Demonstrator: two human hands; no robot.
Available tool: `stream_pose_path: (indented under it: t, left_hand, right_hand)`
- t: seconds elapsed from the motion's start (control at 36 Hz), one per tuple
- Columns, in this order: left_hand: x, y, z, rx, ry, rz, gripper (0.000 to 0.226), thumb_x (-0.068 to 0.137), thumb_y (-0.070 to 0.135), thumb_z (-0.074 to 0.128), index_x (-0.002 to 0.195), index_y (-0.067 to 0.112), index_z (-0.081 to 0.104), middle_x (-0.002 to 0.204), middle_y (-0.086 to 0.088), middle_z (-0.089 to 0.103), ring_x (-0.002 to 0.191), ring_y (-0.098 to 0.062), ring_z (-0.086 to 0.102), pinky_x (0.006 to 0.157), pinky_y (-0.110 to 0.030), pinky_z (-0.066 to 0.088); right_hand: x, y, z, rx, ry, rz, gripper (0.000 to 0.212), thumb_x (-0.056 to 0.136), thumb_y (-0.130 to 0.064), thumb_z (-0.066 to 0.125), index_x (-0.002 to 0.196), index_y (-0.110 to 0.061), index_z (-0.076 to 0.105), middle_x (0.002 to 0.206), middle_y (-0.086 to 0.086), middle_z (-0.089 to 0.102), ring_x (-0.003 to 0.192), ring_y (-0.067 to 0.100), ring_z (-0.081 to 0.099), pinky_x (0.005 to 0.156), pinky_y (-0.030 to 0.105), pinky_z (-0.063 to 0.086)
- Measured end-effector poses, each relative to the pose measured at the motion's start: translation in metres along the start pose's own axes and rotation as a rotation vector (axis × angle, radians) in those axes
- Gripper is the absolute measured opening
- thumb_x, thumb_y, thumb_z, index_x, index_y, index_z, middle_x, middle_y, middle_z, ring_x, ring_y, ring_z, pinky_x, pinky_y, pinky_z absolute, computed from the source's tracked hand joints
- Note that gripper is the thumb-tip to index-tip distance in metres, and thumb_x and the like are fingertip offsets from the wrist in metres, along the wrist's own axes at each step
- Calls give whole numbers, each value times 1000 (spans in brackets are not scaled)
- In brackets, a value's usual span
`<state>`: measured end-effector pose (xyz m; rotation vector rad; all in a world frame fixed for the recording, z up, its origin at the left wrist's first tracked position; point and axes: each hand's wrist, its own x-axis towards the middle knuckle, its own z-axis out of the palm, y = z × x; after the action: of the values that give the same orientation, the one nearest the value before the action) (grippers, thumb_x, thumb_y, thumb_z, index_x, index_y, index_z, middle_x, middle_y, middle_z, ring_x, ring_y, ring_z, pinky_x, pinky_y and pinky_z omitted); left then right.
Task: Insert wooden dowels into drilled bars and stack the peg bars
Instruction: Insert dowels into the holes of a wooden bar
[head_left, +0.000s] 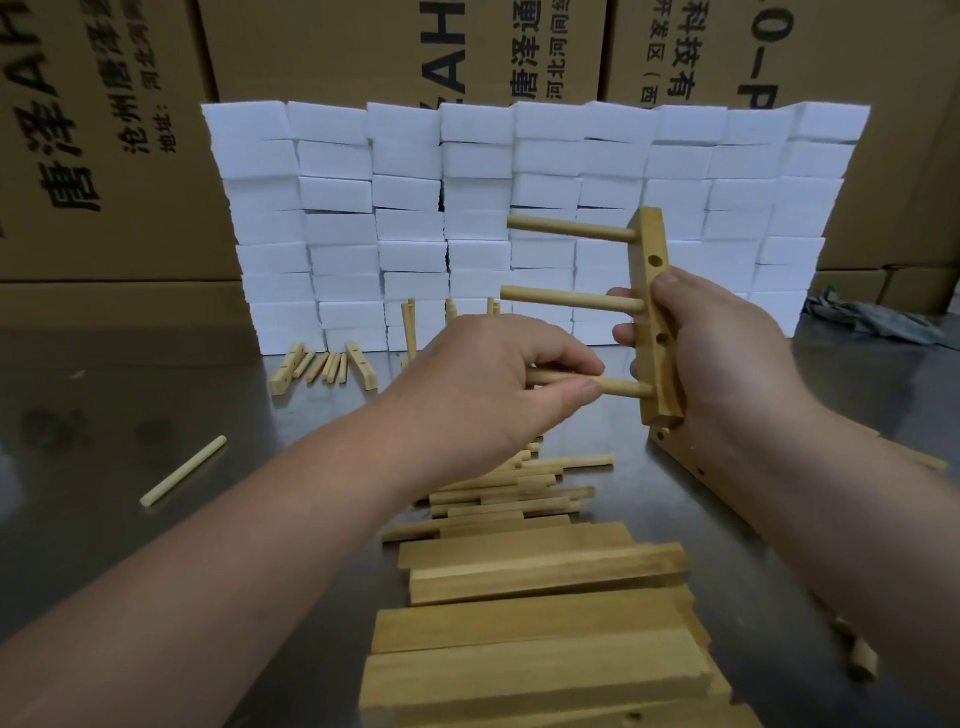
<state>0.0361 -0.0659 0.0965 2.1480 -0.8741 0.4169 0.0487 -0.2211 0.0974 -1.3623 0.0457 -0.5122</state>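
Observation:
My right hand (722, 343) grips a drilled wooden bar (652, 249) and holds it upright above the steel table. Two dowels (571, 228) stick out of the bar to the left, one near its top and one at its middle. My left hand (488, 384) pinches a third dowel (626, 388) whose right end sits in the bar's lowest hole. Two empty holes show on the bar's side face. Beneath my hands lies a heap of loose dowels (519, 488), with flat wooden bars (540, 577) piled nearer to me.
A wall of white foam blocks (467, 208) stands behind, in front of cardboard boxes (93, 140). Small wooden pieces (322, 366) lie at its foot. One stray dowel (184, 470) rests at left, another bar (696, 478) under my right wrist, short pegs (860, 657) at right.

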Motion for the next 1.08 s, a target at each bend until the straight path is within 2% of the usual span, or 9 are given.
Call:
stream_pose_path:
  t: [0.08, 0.19, 0.47, 0.53, 0.61, 0.83, 0.94, 1.0, 1.08]
  left_hand:
    - [-1, 2, 1, -4, -5, -9, 20, 80, 33, 66, 71, 49, 59, 81, 27, 61, 72, 4, 58, 65, -18, 49]
    - [-1, 3, 2, -6, -7, -15, 20, 80, 30, 67, 72, 45, 57, 83, 30, 58, 71, 3, 56, 60, -14, 46]
    - [-3, -2, 6, -64, 40, -64, 12, 80, 34, 67, 68, 36, 64, 61, 22, 59, 57, 5, 53, 48, -7, 39]
    - [-3, -3, 7, -91, 52, -90, 16, 79, 36, 65, 63, 37, 64, 59, 18, 60, 56, 4, 53, 47, -8, 39]
    - [-3, -3, 7, -64, 46, -111, 31, 82, 42, 57, 53, 32, 61, 49, 18, 56, 47, 4, 49, 46, -7, 37]
    - [2, -3, 1, 24, 48, -100, 34, 83, 44, 56, 51, 30, 59, 40, 17, 48, 39, 2, 44, 41, -11, 32]
    - [2, -2, 1, -41, 138, -91, 33, 79, 53, 48, 69, 27, 65, 61, 16, 60, 51, -3, 51, 51, -20, 42]
    - [3, -1, -1, -102, 234, -80, 42, 85, 53, 43, 78, 18, 65, 75, 3, 63, 61, -15, 56, 59, -27, 45]
    - [5, -2, -7, -183, 433, -103, 51, 90, 51, 38, 76, 7, 59, 64, 5, 59, 57, -12, 51, 59, -25, 42]
  right_hand:
    - [-1, -2, -1, -1, -6, -6, 18, 96, -24, 44, 95, -28, 62, 82, -12, 73, 65, 6, 62, 59, 30, 44]
    - [-3, -3, 0, 1, -20, -11, 20, 96, -23, 44, 89, -28, 62, 83, -12, 73, 66, 7, 62, 60, 31, 44]
    - [-8, -1, 2, 53, -64, -9, 21, 97, -22, 41, 97, -26, 62, 86, -8, 73, 62, 7, 59, 54, 24, 43]
    - [-9, 1, 3, 41, -58, -7, 23, 97, -24, 42, 97, -23, 65, 78, -6, 72, 59, 9, 56, 53, 24, 43]
    - [-10, 2, 3, 23, -65, 16, 32, 96, -29, 44, 81, -17, 70, 61, -3, 67, 58, 14, 51, 57, 28, 41]
    - [-11, 3, 7, -85, -14, 24, 32, 90, -31, 46, 69, -14, 62, 56, -3, 61, 63, 17, 49, 63, 33, 40]
    - [-9, 8, 8, -58, 27, 70, 25, 89, -34, 49, 66, -26, 45, 57, -3, 33, 63, 19, 31, 61, 34, 29]
    - [-7, 8, 7, -39, 55, 107, 26, 89, -35, 50, 64, -27, 45, 59, -3, 34, 66, 20, 33, 61, 33, 31]
    - [-1, 6, 5, 9, 117, 158, 29, 89, -36, 52, 63, -23, 49, 64, -1, 41, 66, 21, 39, 60, 30, 35]
